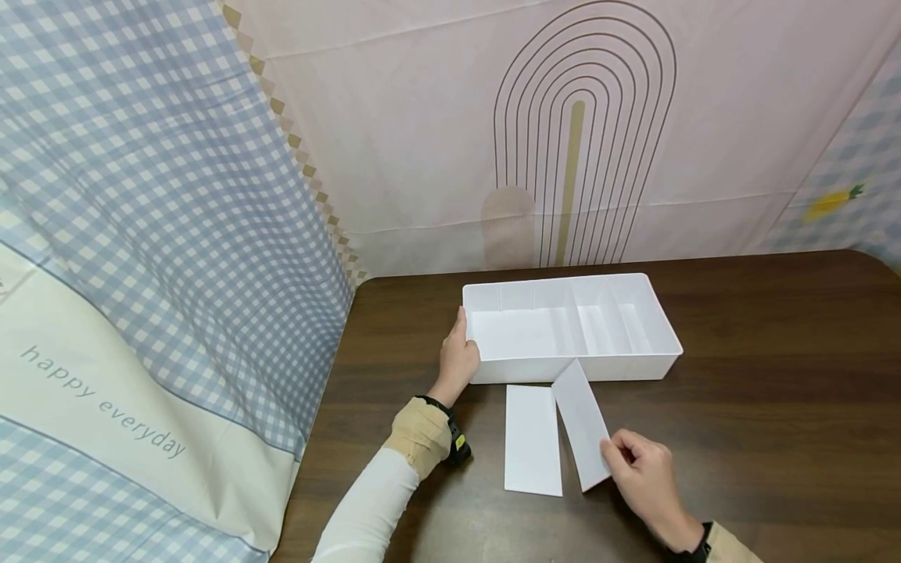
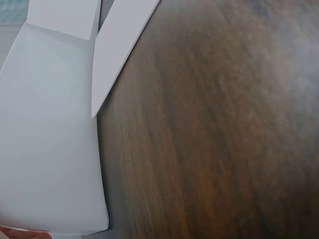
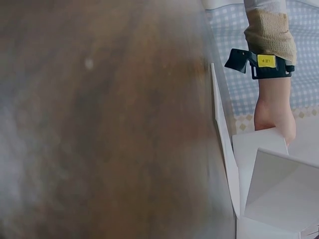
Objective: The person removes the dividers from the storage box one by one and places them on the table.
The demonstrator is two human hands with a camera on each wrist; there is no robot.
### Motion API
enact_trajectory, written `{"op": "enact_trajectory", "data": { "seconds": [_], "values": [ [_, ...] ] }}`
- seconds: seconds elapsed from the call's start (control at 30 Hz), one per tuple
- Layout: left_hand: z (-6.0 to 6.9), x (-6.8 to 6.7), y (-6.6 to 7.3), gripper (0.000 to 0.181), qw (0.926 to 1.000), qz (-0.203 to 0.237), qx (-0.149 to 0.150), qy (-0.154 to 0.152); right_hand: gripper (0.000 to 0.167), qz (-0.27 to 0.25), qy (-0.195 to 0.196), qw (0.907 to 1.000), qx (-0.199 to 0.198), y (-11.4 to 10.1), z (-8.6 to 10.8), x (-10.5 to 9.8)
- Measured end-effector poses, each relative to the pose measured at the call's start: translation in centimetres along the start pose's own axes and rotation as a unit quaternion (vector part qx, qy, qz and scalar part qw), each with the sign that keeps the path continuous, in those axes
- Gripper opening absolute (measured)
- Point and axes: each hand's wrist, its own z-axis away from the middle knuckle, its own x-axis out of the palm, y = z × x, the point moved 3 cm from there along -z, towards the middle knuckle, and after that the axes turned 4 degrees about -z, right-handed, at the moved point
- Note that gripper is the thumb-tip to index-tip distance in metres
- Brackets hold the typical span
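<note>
Pinching one white panel (image 1: 583, 426) by its near right edge, the right hand (image 1: 644, 481) is holding it tilted in front of the white box (image 1: 633, 369). Whether its far end is touching the box's front wall is staying unclear. Gripping the box's near left corner, the left hand (image 1: 459, 358) is steadying that end. A flat panel (image 1: 533, 440) is lying just to the left of the pinched one.

With only one edge being pinched, the raised panel could be twisting or slipping if the fingertips are loosening. Its far end, overlapping the front wall in the head view, could be catching there if it is travelling too low. Pushing hard against that wall could be turning the box, since only one end is being held. Swinging leftward, the panel could also be knocking its flat neighbour askew.

Counting outward: two loose panels are showing, one raised and one lying; one box is standing on one table (image 1: 774, 438), with two dividers apparently forming three compartments; two hands are working, and two black wrist straps (image 1: 457, 446) are showing.
</note>
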Motion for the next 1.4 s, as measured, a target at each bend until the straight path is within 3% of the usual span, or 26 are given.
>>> {"op": "enact_trajectory", "data": {
  "seconds": [1.4],
  "values": [
    [-0.05,-0.04,-0.08,0.062,1.0,0.001,0.004,-0.004,0.036,0.079,-0.045,0.9911,0.097,0.21,0.26,-0.93]
  ]
}}
